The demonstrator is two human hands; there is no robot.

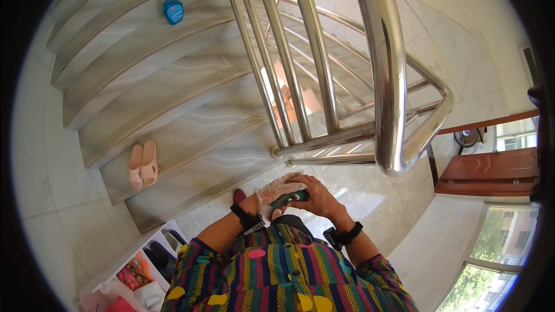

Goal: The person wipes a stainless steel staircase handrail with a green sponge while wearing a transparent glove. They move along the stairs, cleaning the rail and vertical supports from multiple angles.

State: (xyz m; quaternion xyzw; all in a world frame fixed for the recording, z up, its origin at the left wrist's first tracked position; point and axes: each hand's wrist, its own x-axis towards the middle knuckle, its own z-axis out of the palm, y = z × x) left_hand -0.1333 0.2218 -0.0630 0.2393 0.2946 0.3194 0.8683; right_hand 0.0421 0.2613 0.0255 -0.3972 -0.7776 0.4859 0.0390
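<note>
In front of my body both hands meet over a small dark green item (pixel 289 198), whose exact kind I cannot make out. A loose clear plastic glove covers my left hand (pixel 279 188), which holds the item's left side. My right hand (pixel 320 196) is bare, its thumb along the item's near edge and its fingers curled over the far side against the glove. Part of the item is hidden by the fingers. Black bands with small devices sit around both wrists. Below, dark red shoes (pixel 239 196) show on my feet.
Stone stairs (pixel 195 91) curve up ahead, bearing a blue spray bottle (pixel 173 10) and pink slippers (pixel 143 164). A steel railing (pixel 387 73) rises close ahead on the right. A white shoe rack (pixel 162 229) stands at lower left. A brown door (pixel 488 171) is on the right.
</note>
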